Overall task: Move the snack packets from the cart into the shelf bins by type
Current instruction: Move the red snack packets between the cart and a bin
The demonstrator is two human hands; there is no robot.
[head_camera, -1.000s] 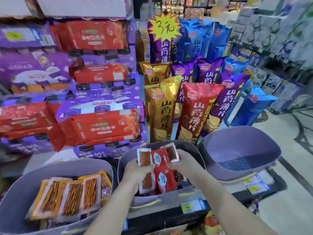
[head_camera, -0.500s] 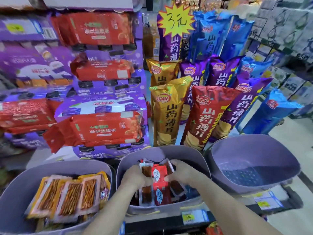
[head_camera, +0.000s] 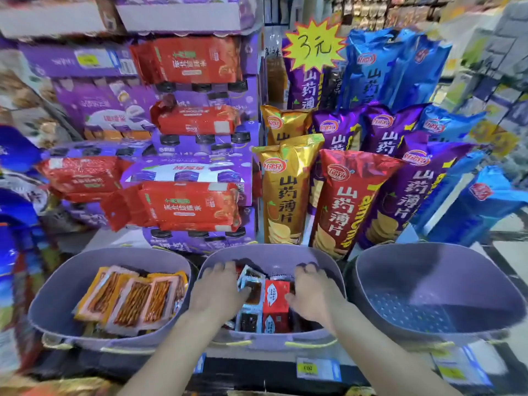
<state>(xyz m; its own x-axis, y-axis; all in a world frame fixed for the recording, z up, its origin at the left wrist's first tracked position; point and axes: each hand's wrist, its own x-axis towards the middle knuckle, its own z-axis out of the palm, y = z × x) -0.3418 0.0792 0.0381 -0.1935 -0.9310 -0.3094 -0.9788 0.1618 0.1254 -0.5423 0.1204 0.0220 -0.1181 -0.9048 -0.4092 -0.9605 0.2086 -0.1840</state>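
Red packets lie in lilac bin.

Red and clear snack packets: a second ago held fanned above the middle bin; now low inside it, on the pile.
Left hand: has dropped from rim height into the bin, thumb touching the packets' left edge.
Right hand: likewise lowered into the bin, thumb against the red packet's right side.
Grip: firm before; now unclear.
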